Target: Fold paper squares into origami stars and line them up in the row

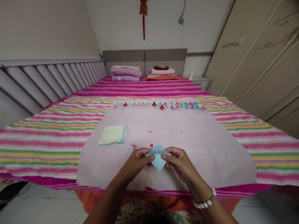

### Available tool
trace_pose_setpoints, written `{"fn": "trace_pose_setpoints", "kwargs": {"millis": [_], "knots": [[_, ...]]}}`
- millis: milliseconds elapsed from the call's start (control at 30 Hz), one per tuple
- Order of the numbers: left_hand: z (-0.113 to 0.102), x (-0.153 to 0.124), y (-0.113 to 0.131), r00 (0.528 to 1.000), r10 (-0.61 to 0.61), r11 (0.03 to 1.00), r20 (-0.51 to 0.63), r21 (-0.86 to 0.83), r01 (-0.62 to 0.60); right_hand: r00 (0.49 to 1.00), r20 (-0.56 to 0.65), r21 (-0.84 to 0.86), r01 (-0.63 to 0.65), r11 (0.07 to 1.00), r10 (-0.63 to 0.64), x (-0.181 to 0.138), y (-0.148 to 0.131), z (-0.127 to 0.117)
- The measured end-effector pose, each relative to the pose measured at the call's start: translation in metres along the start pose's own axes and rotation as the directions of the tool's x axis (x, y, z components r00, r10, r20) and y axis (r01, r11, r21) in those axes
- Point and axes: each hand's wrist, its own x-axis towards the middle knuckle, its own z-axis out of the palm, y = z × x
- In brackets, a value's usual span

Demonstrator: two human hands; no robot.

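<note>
A light blue sheet of origami paper (159, 162), partly folded into a diamond with a crease across its upper half, is held above the near part of a pale pink board. My left hand (140, 158) pinches its left corner between thumb and fingers. On the opposite corner, my right hand (177, 161) grips the paper the same way, thumb on top. Some fingertips are hidden beneath the paper. Just beyond it lie small red scraps (134, 146). A stack of square paper (112, 135), pale yellow on top with blue below, rests to the left.
Several small folded paper pieces (162, 107) in many colours line the far edge of the pale pink board (201, 149). The board lies on a striped bedspread (46, 133). Folded bedding (126, 73) sits by the headboard, and a wardrobe (259, 53) stands at right.
</note>
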Motion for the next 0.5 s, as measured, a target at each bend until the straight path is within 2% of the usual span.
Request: {"fn": "trace_pose_setpoints", "kwargs": {"millis": [200, 367, 500], "knots": [[-0.0037, -0.0010, -0.0017, 0.999, -0.009, 1.000, -0.038, -0.019, 0.008, 0.999, 0.015, 0.034, 0.030, 0.999, -0.030, -0.0002, -0.0008, 0.0004], [-0.0004, -0.0006, -0.0022, 0.997, -0.060, 0.982, -0.040, -0.184, 0.051, 0.996, 0.056, 0.009, 0.064, 0.998, -0.064, -0.0010, -0.0001, -0.0006], [0.0050, 0.0011, -0.0002, 0.985, -0.073, 0.992, -0.158, -0.113, 0.055, 0.985, 0.132, -0.058, 0.122, 0.991, -0.113, -0.0019, 0.0013, -0.0019]]}}
